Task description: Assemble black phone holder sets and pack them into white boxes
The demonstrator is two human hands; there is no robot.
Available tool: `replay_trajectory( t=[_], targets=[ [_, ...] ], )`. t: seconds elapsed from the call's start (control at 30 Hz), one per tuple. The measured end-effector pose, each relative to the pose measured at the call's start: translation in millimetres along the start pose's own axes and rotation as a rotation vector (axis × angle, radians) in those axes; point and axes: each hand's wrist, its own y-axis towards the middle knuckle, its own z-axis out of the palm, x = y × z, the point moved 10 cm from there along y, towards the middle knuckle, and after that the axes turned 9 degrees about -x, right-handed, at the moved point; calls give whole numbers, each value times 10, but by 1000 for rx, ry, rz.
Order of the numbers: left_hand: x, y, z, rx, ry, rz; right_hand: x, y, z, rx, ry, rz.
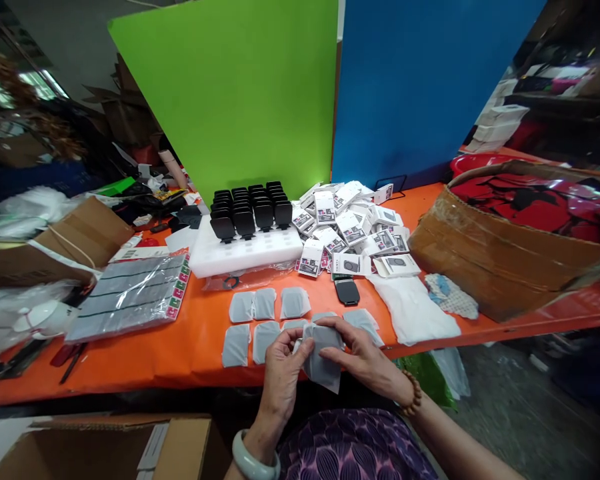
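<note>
Near the front edge of the table, my left hand (285, 363) and my right hand (363, 357) both grip one flat square packet (323, 363) in thin whitish wrapping. The left thumb presses on its face from one side, and the right thumb and fingers close on the other side. What lies inside the wrapping is hidden. Several similar wrapped packets (237, 345) lie in two rows beyond and beside my hands. A bare black square pad (347, 291) rests behind them. More black pads (263, 212) stand in rows in a white foam tray (197, 260).
Printed white boxes (353, 228) are heaped behind the packets, with a white cloth (415, 313) in front. To the right stands a large carton (455, 253) of red and black pieces. A plastic-wrapped stack (130, 293) lies left. An open carton (185, 450) stands below the table edge.
</note>
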Motion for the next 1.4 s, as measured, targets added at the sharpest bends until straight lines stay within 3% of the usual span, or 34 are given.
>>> replay_trajectory(
  t=[0.13, 0.27, 0.37, 0.53, 0.67, 0.77, 0.9, 1.03, 1.2, 1.4],
  targets=[
    [75, 71, 0, -71, -89, -12, -326, -8, 62, -46, 320, 212],
    [-76, 117, -196, -249, 167, 258, -507, -3, -5, -141, 474, 304],
    [-170, 72, -177, -237, 361, 399, -555, 19, -82, -178, 451, 295],
    [128, 54, 6, -56, 251, 132, -622, 65, -54, -180, 455, 285],
    [351, 71, 101, -13, -35, -71, -696, 84, -63, -259, 363, 273],
    [467, 135, 127, -18, -174, -193, -714, 66, -52, -245, 242, 282],
    [466, 249, 179, -29, -259, -212, -731, 91, -75, -193, 174, 293],
    [506, 301, 212, -76, -299, -249, -865, 349, -198, -190, 206, 292],
    [486, 313, 51, -186, -225, -220, -1100, 838, -470, -274, -206, 269],
    [417, 299, -75, -161, -209, -201, -1220, 1164, -289, -208, -337, 275]
  ],
)
